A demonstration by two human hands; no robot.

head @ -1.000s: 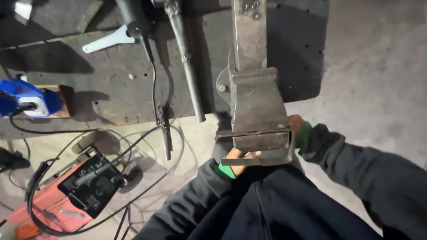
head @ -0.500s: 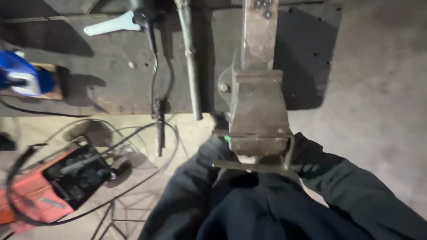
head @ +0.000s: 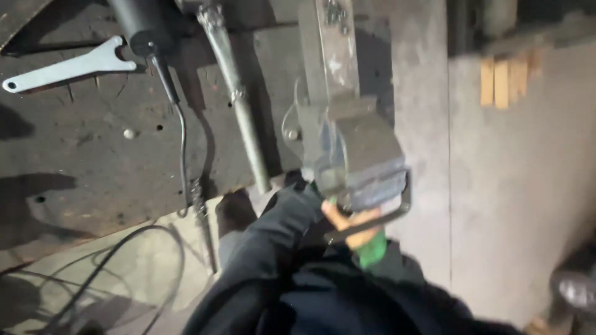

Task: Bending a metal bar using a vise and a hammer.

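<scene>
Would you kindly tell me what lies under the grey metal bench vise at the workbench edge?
Under the grey metal bench vise, a gloved orange-and-green hand grips its bent steel handle bar. Dark sleeves cover whatever lies lower; the other hand is hidden.

Count on the bench:
- 1 grey steel bench vise [head: 354, 149]
- 1 bent grey metal bar [head: 379, 220] at the vise front
- 1 flat silver spanner wrench [head: 65, 65]
- 1 long grey metal rod [head: 239, 105]
- 1 black cylindrical tool body [head: 133, 22] with 1 black cable [head: 182, 133]
- 1 dark worn workbench top [head: 93, 161]
- 1 hand [head: 351, 224] visible, orange-and-green glove
</scene>
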